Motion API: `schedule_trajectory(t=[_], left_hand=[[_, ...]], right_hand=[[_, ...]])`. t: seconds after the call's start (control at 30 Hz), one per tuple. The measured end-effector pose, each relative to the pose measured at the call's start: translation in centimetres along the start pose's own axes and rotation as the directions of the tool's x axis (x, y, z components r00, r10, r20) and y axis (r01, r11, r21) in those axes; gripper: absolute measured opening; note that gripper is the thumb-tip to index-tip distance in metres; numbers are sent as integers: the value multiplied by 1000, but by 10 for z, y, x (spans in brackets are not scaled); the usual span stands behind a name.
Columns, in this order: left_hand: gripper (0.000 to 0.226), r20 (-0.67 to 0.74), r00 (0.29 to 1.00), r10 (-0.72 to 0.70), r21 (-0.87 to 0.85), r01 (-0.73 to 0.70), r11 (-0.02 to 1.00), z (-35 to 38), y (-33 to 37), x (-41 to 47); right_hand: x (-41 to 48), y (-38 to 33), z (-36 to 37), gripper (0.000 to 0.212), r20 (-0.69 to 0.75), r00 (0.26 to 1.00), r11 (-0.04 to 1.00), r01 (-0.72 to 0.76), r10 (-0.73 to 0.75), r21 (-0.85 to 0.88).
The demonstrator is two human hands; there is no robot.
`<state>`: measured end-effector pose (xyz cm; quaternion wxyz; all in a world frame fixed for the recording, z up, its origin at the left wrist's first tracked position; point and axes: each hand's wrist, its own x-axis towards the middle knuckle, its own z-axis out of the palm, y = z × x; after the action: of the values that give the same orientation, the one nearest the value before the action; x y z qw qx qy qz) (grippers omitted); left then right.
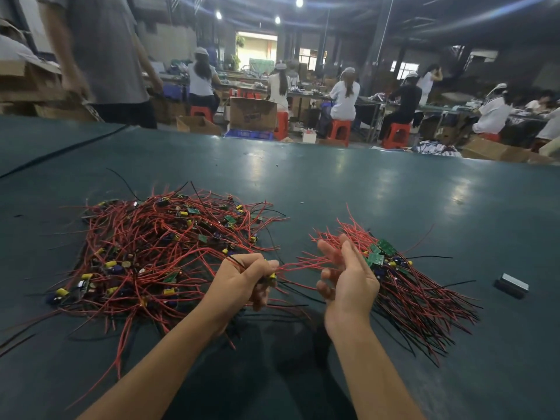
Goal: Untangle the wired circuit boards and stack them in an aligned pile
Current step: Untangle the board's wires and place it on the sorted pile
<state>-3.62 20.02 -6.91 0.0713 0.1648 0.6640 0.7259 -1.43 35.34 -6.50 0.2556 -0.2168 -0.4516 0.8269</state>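
Note:
A big tangled heap of small circuit boards (pixel 157 250) with red and black wires lies on the dark green table (pixel 363 183) at the left. An aligned pile of boards (pixel 385 256) lies at the right, its wires fanning toward the near right. My left hand (pixel 242 280) grips one wired board with a yellow part at the heap's right edge, and its red wires run rightward. My right hand (pixel 348 274) hovers just left of the aligned pile, palm turned left, fingers spread and loosely bent, with red wires passing by its fingers.
A small grey block (pixel 512 284) lies on the table at the right. A black cable (pixel 60 150) crosses the far left. A person stands at the table's far left edge; seated workers, red stools and cardboard boxes fill the room beyond.

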Motion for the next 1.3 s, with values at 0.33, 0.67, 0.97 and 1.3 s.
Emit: schedule_trajectory(t=[0.33, 0.67, 0.97, 1.3], left_hand=[[51, -34, 999, 35, 35, -33, 999, 1, 0, 4], [39, -6, 1000, 9, 108, -8, 994, -1, 0, 4], [47, 5, 1000, -30, 127, 29, 991, -9, 4, 3], [47, -8, 996, -94, 84, 94, 992, -8, 7, 2]], right_hand=[[-32, 31, 19, 19, 314, 948, 968, 26, 55, -248], [-24, 29, 17, 29, 282, 957, 960, 14, 68, -279], [15, 1, -4, 19, 17, 998, 983, -53, 57, -176], [17, -7, -6, 12, 7, 996, 992, -94, 94, -88]])
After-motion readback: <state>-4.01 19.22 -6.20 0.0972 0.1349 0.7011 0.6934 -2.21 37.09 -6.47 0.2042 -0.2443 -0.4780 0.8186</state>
